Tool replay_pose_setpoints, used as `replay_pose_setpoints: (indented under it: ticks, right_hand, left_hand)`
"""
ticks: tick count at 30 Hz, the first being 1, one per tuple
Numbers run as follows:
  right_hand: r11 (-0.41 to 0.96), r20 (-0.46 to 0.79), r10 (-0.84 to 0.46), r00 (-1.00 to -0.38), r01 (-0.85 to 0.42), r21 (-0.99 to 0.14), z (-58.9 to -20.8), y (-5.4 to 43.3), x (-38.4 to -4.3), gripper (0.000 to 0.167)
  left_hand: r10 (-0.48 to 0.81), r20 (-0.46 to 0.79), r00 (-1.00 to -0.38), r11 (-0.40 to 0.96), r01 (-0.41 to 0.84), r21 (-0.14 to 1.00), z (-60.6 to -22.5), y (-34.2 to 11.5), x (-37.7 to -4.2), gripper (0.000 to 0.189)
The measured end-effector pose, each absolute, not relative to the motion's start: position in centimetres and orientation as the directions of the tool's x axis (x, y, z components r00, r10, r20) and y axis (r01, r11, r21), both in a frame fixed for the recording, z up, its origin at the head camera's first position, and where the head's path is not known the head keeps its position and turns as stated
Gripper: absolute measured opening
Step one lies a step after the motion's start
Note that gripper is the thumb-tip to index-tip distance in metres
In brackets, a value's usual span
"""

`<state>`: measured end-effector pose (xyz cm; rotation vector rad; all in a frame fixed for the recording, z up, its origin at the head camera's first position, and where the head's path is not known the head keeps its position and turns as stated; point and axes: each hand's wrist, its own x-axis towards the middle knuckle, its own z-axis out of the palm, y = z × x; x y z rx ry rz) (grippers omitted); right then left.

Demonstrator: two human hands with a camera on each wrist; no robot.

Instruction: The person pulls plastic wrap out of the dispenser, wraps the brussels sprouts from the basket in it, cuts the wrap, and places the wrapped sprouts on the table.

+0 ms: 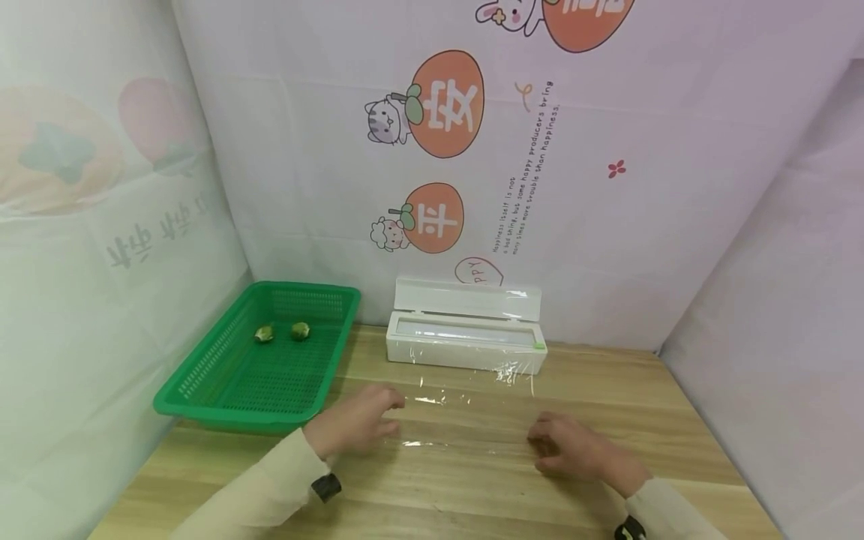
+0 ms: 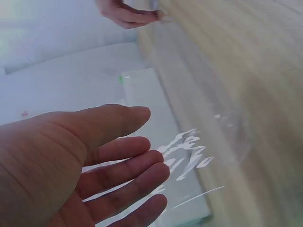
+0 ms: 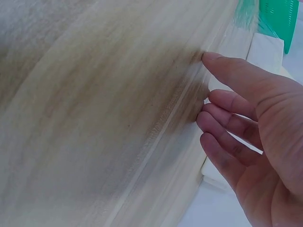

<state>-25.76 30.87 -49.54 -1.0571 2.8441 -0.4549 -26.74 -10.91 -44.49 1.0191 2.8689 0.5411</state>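
A sheet of clear plastic wrap [image 1: 442, 401] lies over the wooden table, running from a white wrap dispenser box [image 1: 466, 354] toward the front. My left hand [image 1: 358, 420] is beside the sheet's left edge. In the left wrist view its loosely bent fingers [image 2: 128, 189] and thumb stand apart, with nothing between them. My right hand [image 1: 577, 450] hovers at the sheet's right edge. The right wrist view shows its thumb and fingertips [image 3: 203, 113] apart, close over the film and table.
At the left stands a green plastic basket [image 1: 324, 382] with two small green-brown round items [image 1: 300, 331] inside. The dispenser's clear lid [image 1: 466, 298] is raised against the printed cloth [image 1: 574, 225] at the back. White cloth walls close both sides.
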Motion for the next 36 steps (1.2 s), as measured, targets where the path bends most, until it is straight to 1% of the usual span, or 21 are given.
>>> replay_pose_setpoints:
  ticks: [6,10,14,18,27,32,36]
  right_hand:
    - [0.725,0.019,-0.641,-0.767,-0.613,-0.313,-49.7,30.9,-25.8,0.035]
    - [0.725,0.030,-0.641,-0.767,-0.618,-0.304,-49.8,31.1,-25.8,0.037]
    - [0.715,0.044,-0.651,-0.758,-0.632,-0.300,-49.7,31.1,-25.7,0.036]
    - [0.712,0.039,-0.654,-0.755,-0.633,-0.305,-49.6,31.0,-25.6,0.036]
    - [0.726,0.020,-0.643,-0.766,-0.618,-0.302,-49.3,30.9,-25.5,0.037]
    - [0.729,0.005,-0.641,-0.768,-0.611,-0.309,-49.3,30.8,-25.5,0.038]
    - [0.729,0.005,-0.640,-0.768,-0.610,-0.310,-49.4,30.9,-25.5,0.038]
  left_hand:
    - [0.603,0.111,-0.790,0.740,0.605,0.293,-40.4,-12.7,-27.9,0.040]
    - [0.577,0.152,-0.802,0.758,0.596,0.265,-37.8,-14.5,-29.7,0.041]
    - [0.538,0.137,-0.832,0.802,0.555,0.223,-36.2,-16.7,-31.7,0.040]
    - [0.505,0.103,-0.857,0.839,0.516,0.172,-35.4,-19.1,-33.9,0.039]
    - [0.438,-0.012,-0.899,0.890,0.431,0.146,-35.7,-23.5,-38.4,0.045]
    - [0.383,-0.068,-0.921,0.916,0.369,0.158,-37.0,-25.6,-40.7,0.051]
    - [0.302,-0.091,-0.949,0.939,0.280,0.199,-39.0,-26.7,-42.1,0.059]
